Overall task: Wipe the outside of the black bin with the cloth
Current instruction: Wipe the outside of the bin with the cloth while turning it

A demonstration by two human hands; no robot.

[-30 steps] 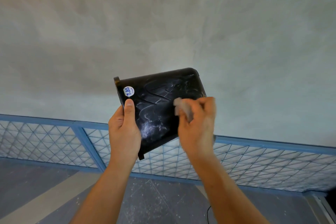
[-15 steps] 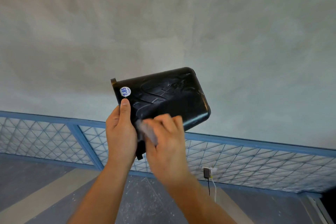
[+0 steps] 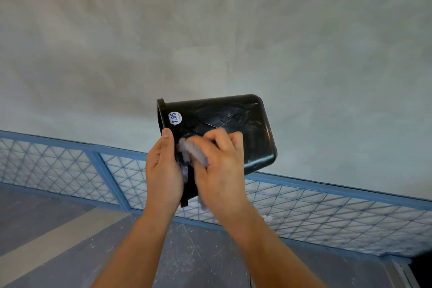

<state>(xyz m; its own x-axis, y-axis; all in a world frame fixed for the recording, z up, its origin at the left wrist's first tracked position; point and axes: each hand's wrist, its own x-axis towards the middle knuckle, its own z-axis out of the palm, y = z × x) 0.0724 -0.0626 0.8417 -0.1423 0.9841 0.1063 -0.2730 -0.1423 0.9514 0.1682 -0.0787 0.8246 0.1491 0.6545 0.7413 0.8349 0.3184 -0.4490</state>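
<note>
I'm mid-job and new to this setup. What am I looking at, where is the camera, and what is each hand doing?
No machine here: a person's two bare hands, seen from one camera worn on the head. The left hand holds a black bin in the air at its rim end, thumb below a white price sticker. The right hand grips a grey cloth and presses it on the bin's outer side. Behind are a grey wall and a blue mesh railing.

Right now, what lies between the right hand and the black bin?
The grey cloth, held by the right hand against the black bin; the head view shows it.
</note>
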